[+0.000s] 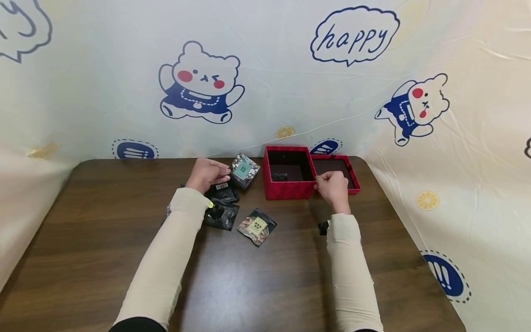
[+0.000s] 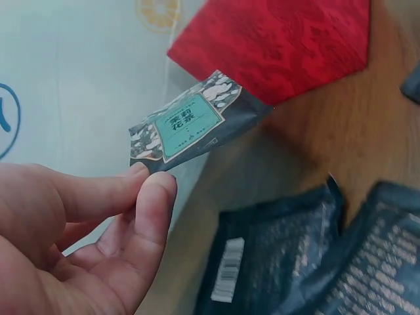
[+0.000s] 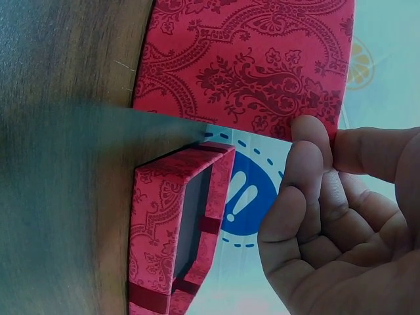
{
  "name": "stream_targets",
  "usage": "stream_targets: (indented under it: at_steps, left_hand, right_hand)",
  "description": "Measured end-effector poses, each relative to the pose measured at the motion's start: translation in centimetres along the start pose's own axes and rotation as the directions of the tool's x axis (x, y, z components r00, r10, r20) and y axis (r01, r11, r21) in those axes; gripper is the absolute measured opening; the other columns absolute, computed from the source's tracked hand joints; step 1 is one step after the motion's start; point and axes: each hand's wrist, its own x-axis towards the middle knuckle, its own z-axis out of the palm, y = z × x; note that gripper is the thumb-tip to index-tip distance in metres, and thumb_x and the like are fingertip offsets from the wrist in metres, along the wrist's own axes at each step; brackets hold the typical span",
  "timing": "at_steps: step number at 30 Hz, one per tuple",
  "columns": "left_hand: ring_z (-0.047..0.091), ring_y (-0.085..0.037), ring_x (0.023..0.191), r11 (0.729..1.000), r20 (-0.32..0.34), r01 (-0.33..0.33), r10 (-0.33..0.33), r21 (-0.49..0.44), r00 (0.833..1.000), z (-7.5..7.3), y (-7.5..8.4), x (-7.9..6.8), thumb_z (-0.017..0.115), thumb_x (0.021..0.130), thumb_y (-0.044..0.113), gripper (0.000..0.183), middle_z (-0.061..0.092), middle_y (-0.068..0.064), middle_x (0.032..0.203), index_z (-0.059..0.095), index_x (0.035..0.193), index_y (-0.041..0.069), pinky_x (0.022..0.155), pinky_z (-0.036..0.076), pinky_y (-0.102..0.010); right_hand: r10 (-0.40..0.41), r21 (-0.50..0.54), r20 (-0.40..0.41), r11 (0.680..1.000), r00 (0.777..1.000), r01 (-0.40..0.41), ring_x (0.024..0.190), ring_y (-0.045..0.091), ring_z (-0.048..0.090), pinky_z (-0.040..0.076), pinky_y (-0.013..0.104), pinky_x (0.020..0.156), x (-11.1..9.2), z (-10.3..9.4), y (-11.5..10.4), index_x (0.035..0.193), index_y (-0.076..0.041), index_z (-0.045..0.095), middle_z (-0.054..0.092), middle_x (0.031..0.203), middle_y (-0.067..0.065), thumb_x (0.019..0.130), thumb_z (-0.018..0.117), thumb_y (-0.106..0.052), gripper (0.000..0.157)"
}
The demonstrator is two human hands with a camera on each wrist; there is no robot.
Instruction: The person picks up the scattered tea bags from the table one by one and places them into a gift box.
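Observation:
Between thumb and forefinger, my left hand [image 1: 209, 174] [image 2: 98, 230] pinches a corner of a dark tea packet [image 1: 245, 170] [image 2: 190, 125] with a teal label. It is held up off the table, left of an open red patterned box [image 1: 289, 190] [image 3: 243, 72]. My right hand [image 1: 333, 190] [image 3: 348, 210] grips the box's upper rim at its near right corner with thumb and fingers. A small dark thing [image 1: 279, 177] lies inside the box. Several black packets [image 1: 222, 216] [image 2: 275, 256] lie under and beside my left hand, partly hidden by the sleeve.
Right of the box lies a shallow red lid [image 1: 354, 182] [image 3: 154, 243], inner side up. A packet with a pale yellow label [image 1: 257, 227] lies flat on the brown table [image 1: 265, 286] before the box. A small black thing [image 1: 323, 228] shows beside the right sleeve. A printed cloth [image 1: 274, 74] hangs behind.

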Motion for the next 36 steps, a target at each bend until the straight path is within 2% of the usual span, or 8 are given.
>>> stream_targets:
  at_steps: [6,13,19,23,30,36]
  left_hand:
    - [0.070,-0.016,0.076,0.998,0.006,0.004,-0.004,-0.058,1.000,0.2,0.8,-0.2,0.071,0.092,0.000,0.028,0.067,-0.018,0.109,0.068,0.119,-0.007,0.078,0.058,-0.029]
    - [0.071,-0.016,0.075,0.997,-0.006,-0.012,0.011,-0.080,1.000,0.6,1.8,-0.8,0.071,0.092,0.001,0.027,0.067,-0.019,0.111,0.069,0.119,-0.005,0.087,0.056,-0.035]
    - [0.072,-0.016,0.074,0.992,-0.003,-0.037,0.037,-0.118,0.999,1.0,2.5,-1.2,0.071,0.092,-0.001,0.030,0.067,-0.020,0.109,0.068,0.121,-0.008,0.081,0.058,-0.031]
    - [0.073,-0.017,0.075,0.988,-0.007,-0.062,0.062,-0.143,0.998,1.4,2.9,-1.3,0.072,0.091,-0.002,0.030,0.068,-0.020,0.107,0.068,0.120,-0.007,0.080,0.058,-0.032]
    - [0.073,-0.019,0.079,0.983,0.021,-0.065,0.070,-0.173,0.997,2.2,3.4,-1.6,0.073,0.090,-0.004,0.030,0.067,-0.020,0.109,0.069,0.120,-0.007,0.080,0.058,-0.031]
    - [0.073,-0.018,0.079,0.981,0.047,-0.069,0.079,-0.183,0.996,3.0,3.9,-2.0,0.072,0.090,-0.005,0.031,0.066,-0.022,0.114,0.069,0.121,-0.007,0.080,0.058,-0.030]
  right_hand:
    - [0.032,0.002,0.026,0.999,0.999,-0.032,0.093,0.029,0.057,0.047,0.038,0.065,-0.1,-0.1,0.0,0.087,-0.001,0.077,0.074,0.085,0.013,0.100,0.062,-0.024,0.030]
    - [0.027,-0.002,0.015,1.000,1.000,-0.027,0.094,0.028,0.057,0.047,0.038,0.065,-0.2,-0.1,0.0,0.088,-0.001,0.077,0.074,0.083,0.013,0.100,0.062,-0.024,0.030]
    - [-0.001,-0.006,0.004,1.000,1.000,0.001,0.096,0.029,0.059,0.047,0.038,0.065,0.0,-0.2,0.1,0.088,0.000,0.078,0.074,0.082,0.012,0.100,0.063,-0.022,0.029]
    - [-0.023,-0.014,-0.001,1.000,1.000,0.023,0.098,0.030,0.056,0.046,0.038,0.066,0.1,-0.1,0.1,0.085,-0.002,0.078,0.074,0.081,0.012,0.100,0.063,-0.022,0.030]
    - [-0.016,-0.022,-0.001,1.000,1.000,0.016,0.099,0.031,0.055,0.046,0.039,0.067,-0.1,-0.2,0.0,0.085,-0.001,0.078,0.074,0.078,0.009,0.100,0.063,-0.023,0.030]
    - [-0.012,-0.013,0.010,1.000,1.000,0.013,0.103,0.032,0.053,0.046,0.040,0.072,-0.1,-0.2,-0.2,0.084,-0.003,0.078,0.075,0.084,0.014,0.100,0.063,-0.022,0.029]
